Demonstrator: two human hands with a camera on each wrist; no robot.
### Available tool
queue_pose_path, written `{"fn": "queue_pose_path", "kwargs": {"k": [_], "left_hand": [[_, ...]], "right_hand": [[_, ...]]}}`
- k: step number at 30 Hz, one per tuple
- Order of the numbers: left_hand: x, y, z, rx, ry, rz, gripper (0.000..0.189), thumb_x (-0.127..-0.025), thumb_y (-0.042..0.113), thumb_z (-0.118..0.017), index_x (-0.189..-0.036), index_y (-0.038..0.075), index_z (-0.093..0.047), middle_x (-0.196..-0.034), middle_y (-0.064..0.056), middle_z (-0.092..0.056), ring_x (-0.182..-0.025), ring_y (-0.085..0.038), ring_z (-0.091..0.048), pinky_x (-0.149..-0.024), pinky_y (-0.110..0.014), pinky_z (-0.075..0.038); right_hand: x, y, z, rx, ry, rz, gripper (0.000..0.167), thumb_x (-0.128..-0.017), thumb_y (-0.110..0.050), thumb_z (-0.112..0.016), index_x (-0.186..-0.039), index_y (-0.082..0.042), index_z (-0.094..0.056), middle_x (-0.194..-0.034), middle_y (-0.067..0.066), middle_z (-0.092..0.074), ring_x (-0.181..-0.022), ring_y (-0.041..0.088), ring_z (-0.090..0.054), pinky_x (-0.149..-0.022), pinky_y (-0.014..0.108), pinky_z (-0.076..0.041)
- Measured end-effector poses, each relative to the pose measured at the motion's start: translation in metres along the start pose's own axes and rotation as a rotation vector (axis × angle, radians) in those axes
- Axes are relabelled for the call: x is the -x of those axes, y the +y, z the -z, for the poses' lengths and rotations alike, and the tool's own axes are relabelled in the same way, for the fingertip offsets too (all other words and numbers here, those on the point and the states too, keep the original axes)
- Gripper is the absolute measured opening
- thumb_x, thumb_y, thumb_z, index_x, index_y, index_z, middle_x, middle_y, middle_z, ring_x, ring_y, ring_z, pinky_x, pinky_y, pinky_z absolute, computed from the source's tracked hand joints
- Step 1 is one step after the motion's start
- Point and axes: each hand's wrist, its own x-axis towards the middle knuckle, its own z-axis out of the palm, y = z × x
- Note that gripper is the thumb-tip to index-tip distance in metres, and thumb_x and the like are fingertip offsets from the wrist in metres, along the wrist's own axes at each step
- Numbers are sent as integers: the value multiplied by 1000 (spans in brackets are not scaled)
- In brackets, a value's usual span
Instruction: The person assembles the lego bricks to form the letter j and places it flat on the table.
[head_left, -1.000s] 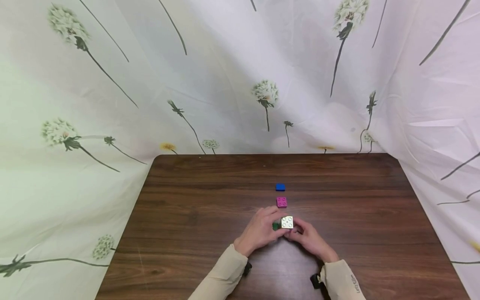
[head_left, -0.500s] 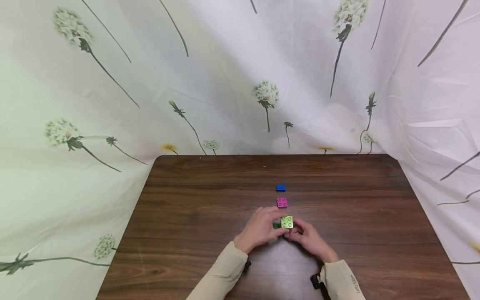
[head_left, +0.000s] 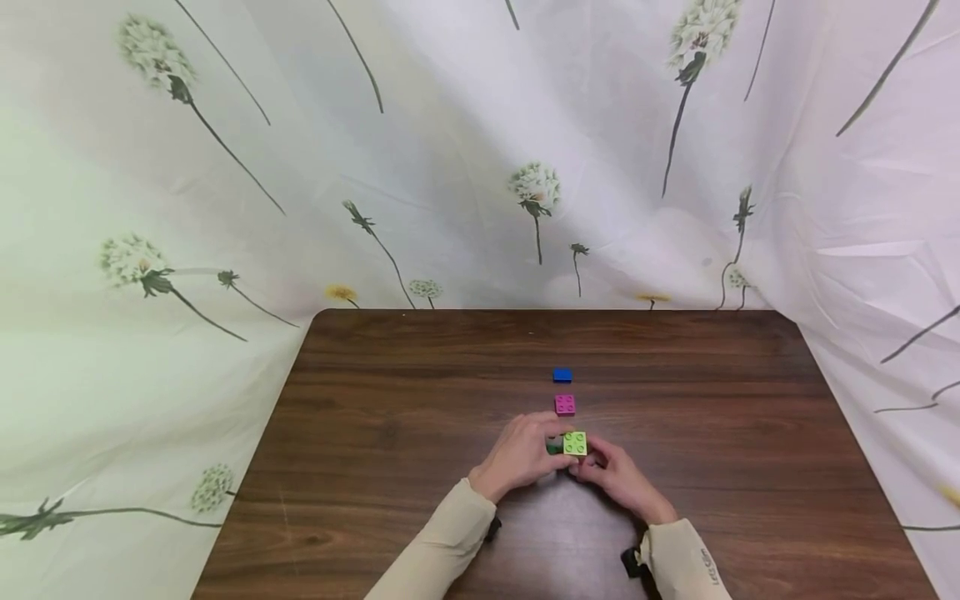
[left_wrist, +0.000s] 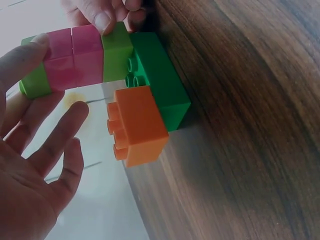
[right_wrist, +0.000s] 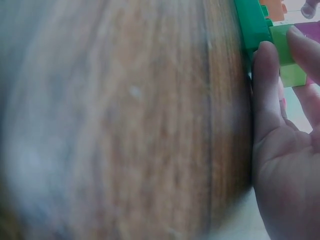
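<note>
A short tower of building blocks stands on the table. In the left wrist view its dark green base brick (left_wrist: 162,75) carries an orange brick (left_wrist: 142,127) at one end. From the other end rise a lime brick (left_wrist: 117,52), two pink bricks (left_wrist: 74,60) and a top lime brick (left_wrist: 35,82). My left hand (head_left: 517,454) pinches the tower near its top, the other fingers spread apart. Low on the opposite side, my right hand (head_left: 618,479) holds the lower lime brick, one fingertip against the green base. From above, the top lime brick's studded face (head_left: 574,443) shows between both hands.
Behind the hands, a loose pink brick (head_left: 565,405) lies studs up, with a flat-looking blue brick (head_left: 562,376) beyond it. The brown wooden table (head_left: 375,383) ends at a hanging cloth (head_left: 465,208) printed with dandelions.
The top brick's face looked white one second ago and shows lime now. Both hands stay nearly still on the tower; the head view has shifted slightly.
</note>
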Motion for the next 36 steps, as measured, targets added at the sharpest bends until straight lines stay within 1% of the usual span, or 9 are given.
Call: {"fn": "queue_pose_path", "kwargs": {"k": [5, 9, 14, 18, 23, 26, 30, 33, 36], "left_hand": [[1, 0, -2, 45, -10, 38, 38, -81, 36, -77, -114, 19, -71, -114, 5, -70, -98, -7, -65, -83, -23, -50], [1, 1, -1, 54, -4, 40, 36, -81, 34, -78, -113, 18, -71, -111, 5, -70, -94, -8, -66, -80, -20, -50], [0, 5, 3, -44, -26, 19, 35, -81, 36, -77, -110, 18, -71, -106, 7, -69, -88, -5, -65, -77, -21, -49], [-2, 11, 5, -130, -71, 30, 37, -82, 39, -75, -112, 18, -69, -109, 6, -69, -93, -5, -63, -81, -29, -49], [-4, 15, 8, -151, -113, 44, 36, -83, 38, -74, -112, 16, -68, -108, 5, -68, -88, -5, -60, -76, -27, -48], [-5, 16, 10, -147, -147, 58, 36, -84, 38, -73, -112, 15, -67, -107, 5, -67, -84, -3, -55, -73, -25, -46], [-5, 17, 12, -148, -187, 80, 39, -86, 40, -71, -116, 15, -66, -111, 4, -66, -90, -5, -56, -79, -30, -46], [-4, 16, 12, -132, -184, 92, 41, -86, 40, -71, -118, 16, -65, -113, 4, -65, -95, -6, -58, -84, -33, -47], [-4, 14, 10, -53, -165, 109, 40, -84, 39, -72, -117, 16, -66, -112, 3, -65, -94, -9, -60, -84, -30, -48]], "right_hand": [[0, 1, 0, 0, 1, 0, 52, -88, -22, -70, -134, -6, -52, -91, 6, -65, -82, 13, -59, -73, 21, -47], [0, 1, -1, -7, 0, 5, 51, -87, -22, -71, -132, -6, -53, -91, 6, -65, -81, 12, -59, -73, 21, -47], [-1, 3, -2, -8, 4, 14, 50, -87, -21, -71, -131, -5, -53, -89, 5, -65, -80, 10, -59, -73, 21, -47], [0, 4, -1, -9, 14, 21, 50, -87, -20, -71, -130, -3, -54, -87, 4, -64, -79, 9, -59, -73, 21, -47], [0, 5, -2, -7, 10, 24, 49, -87, -21, -71, -130, -4, -54, -87, 4, -64, -79, 9, -59, -73, 21, -47], [1, 5, -3, -13, 7, 26, 49, -87, -22, -71, -130, -5, -54, -87, 4, -64, -79, 8, -59, -73, 20, -47], [2, 1, -4, -18, 8, 20, 46, -88, -20, -70, -129, -4, -54, -88, 5, -64, -80, 9, -59, -73, 20, -47], [1, 1, -3, -14, 5, 22, 44, -88, -19, -70, -127, -4, -55, -89, 6, -64, -80, 10, -59, -74, 21, -47], [-1, 4, -1, -14, 2, 28, 44, -87, -21, -71, -126, -6, -56, -88, 6, -65, -80, 11, -60, -74, 21, -48]]}}
